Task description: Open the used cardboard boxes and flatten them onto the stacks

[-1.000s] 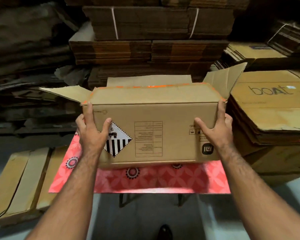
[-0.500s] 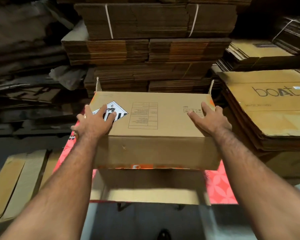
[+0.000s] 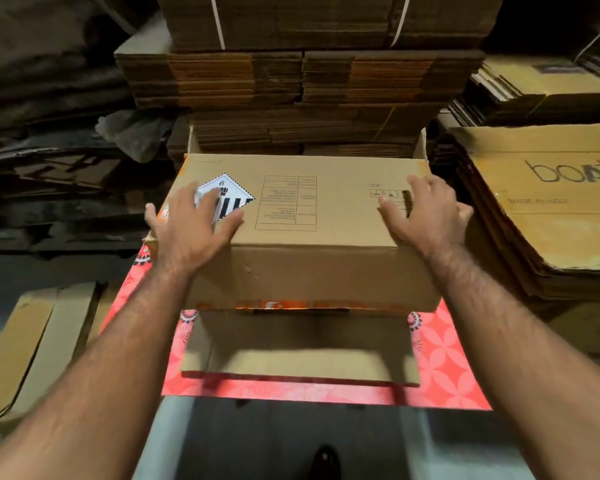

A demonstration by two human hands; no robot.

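Observation:
A brown cardboard box point(image 3: 312, 271) lies on its side on a table with a red patterned cloth point(image 3: 440, 355). Its printed face with a black-and-white diamond label point(image 3: 238, 195) points up. One loose flap point(image 3: 298, 348) spreads flat toward me on the cloth, and two small flaps stick up at the far corners. My left hand point(image 3: 191, 226) lies flat on the box's top left, partly over the label. My right hand point(image 3: 426, 213) rests with spread fingers on the top right. Neither hand curls round anything.
Tall strapped stacks of flattened cardboard point(image 3: 302, 81) rise right behind the table. A lower stack topped by a "boat" carton point(image 3: 548, 202) stands at the right. Flattened boxes point(image 3: 35, 344) lie on the floor at the left. My shoe point(image 3: 324, 462) shows below the table edge.
The box has been tipped from upright onto its side, printed face now up. My hands went from gripping its front corners to lying flat on top. Little differs in the last half second.

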